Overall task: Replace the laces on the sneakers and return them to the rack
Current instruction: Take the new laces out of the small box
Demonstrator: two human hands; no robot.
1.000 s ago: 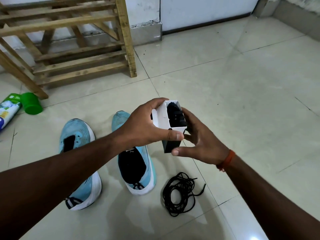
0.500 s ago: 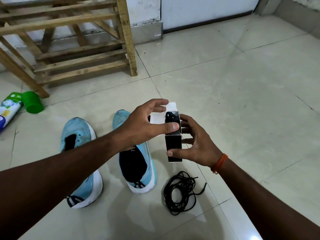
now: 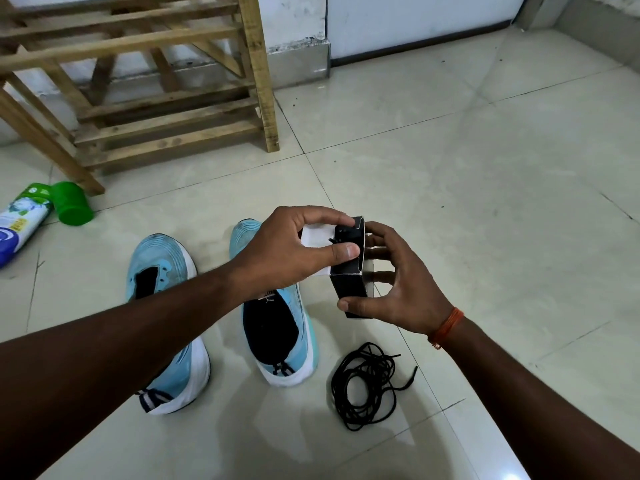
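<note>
At centre, the right hand point(image 3: 405, 289) grips a small black box point(image 3: 348, 284) while the left hand point(image 3: 287, 251) pinches its open top, a black lace bundle point(image 3: 343, 233) inside. Light-blue sneakers point(image 3: 173, 258) stand at 7 o'clock, partly under the left forearm; a loose lace coil point(image 3: 363, 386) lies at 5, the rack point(image 3: 166, 112) at 11, a green-capped bottle point(image 3: 20, 223) at 9.

Glossy pale floor tiles point(image 3: 450, 202) fill the view. A wooden rack point(image 3: 166, 133) stands at ten o'clock before a white wall point(image 3: 294, 22).
</note>
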